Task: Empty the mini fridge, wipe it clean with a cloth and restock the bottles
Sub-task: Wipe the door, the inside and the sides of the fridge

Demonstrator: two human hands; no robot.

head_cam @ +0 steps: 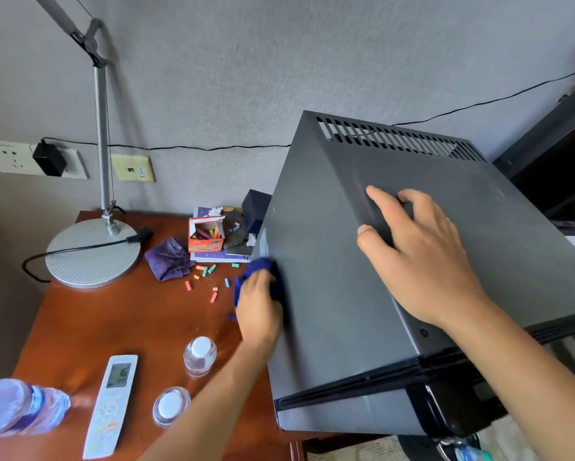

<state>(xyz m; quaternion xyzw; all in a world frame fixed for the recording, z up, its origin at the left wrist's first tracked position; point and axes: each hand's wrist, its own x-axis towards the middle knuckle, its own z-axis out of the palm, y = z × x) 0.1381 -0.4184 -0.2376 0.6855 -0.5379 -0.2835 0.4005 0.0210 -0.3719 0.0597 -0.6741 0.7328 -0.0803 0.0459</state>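
The mini fridge [412, 261] is sitting on the right of the surface [80, 327]. Left of it, two bottles [199, 356] are standing beside a remote [111, 405], with a lamp base [91, 252] resting behind them.

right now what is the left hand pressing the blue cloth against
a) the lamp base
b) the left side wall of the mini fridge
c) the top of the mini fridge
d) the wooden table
b, the left hand holds the blue cloth flat on the mini fridge side wall, while the right hand rests on its top.
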